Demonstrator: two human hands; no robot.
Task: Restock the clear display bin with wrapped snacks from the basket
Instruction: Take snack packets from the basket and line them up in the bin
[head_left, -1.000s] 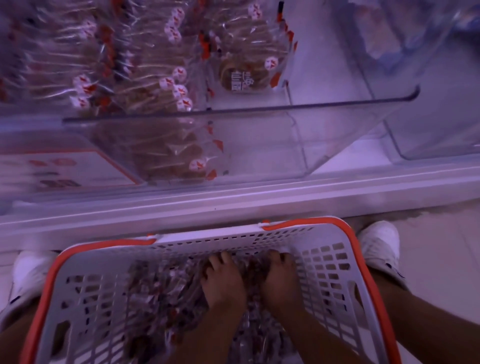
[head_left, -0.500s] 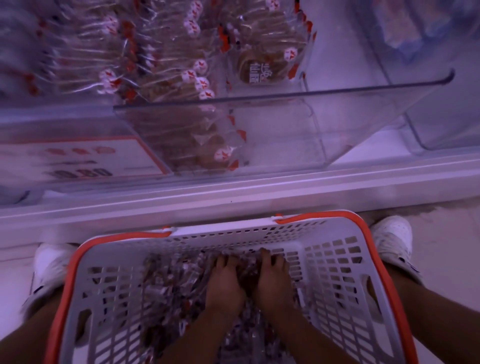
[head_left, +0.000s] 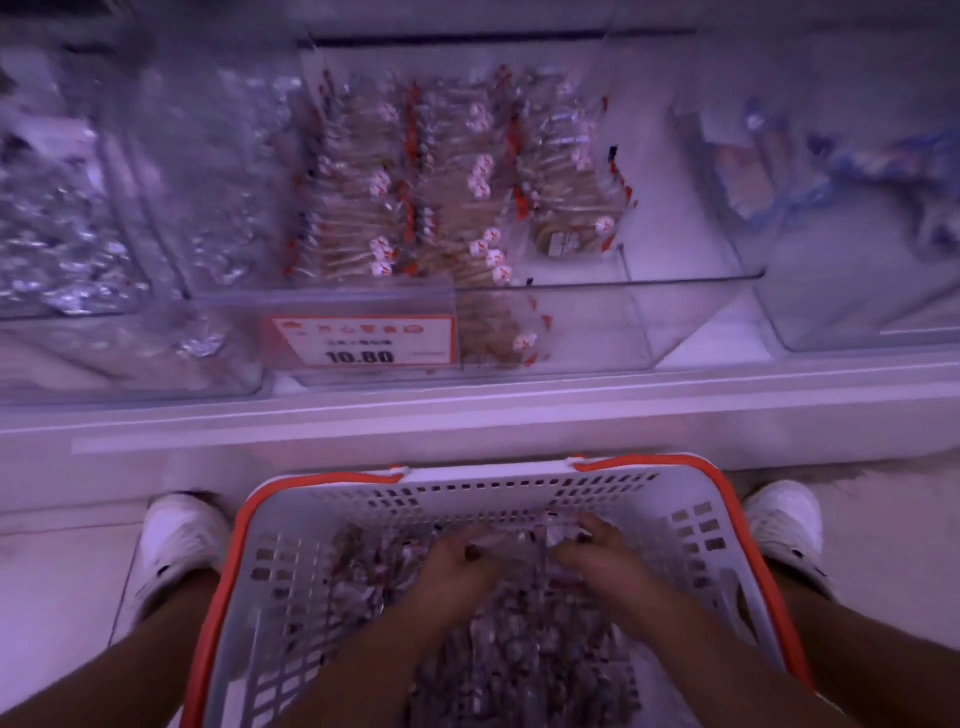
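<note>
— Digging in with both hands! The left hand (head_left: 457, 564) and the right hand (head_left: 597, 553) are down in the basket (head_left: 322, 519), fingers curled into the heap of wrapped snacks (head_left: 519, 654), with a bunch of wrappers bunched between them.

— Are they actually gripping?

— Looks it: both sets of fingers curl round wrappers at the far end of the pile, though the blur hides exactly how many pieces each one holds. The hands sit side by side, the left at about 9 o'clock of the right.

— And the basket?

— White perforated plastic with an orange rim, on the floor between two white shoes (head_left: 176, 540), one at 9 o'clock and one at 3. Snacks cover its bottom from the middle toward the near end.

— Where's the target?

— Straight up at 12 o'clock, on the white shelf (head_left: 467, 415): the clear display bin (head_left: 675, 312). Rows of packaged biscuits (head_left: 441, 197) fill its left and middle part; its right side is bare. A price tag (head_left: 363, 343) reading 10.80 hangs on the front at the bin's 7 o'clock.

— Neighbours?

— A bin of silver-wrapped sweets (head_left: 67, 239) at 9 o'clock, another clear bin with blue packets (head_left: 857, 166) at 3.
</note>
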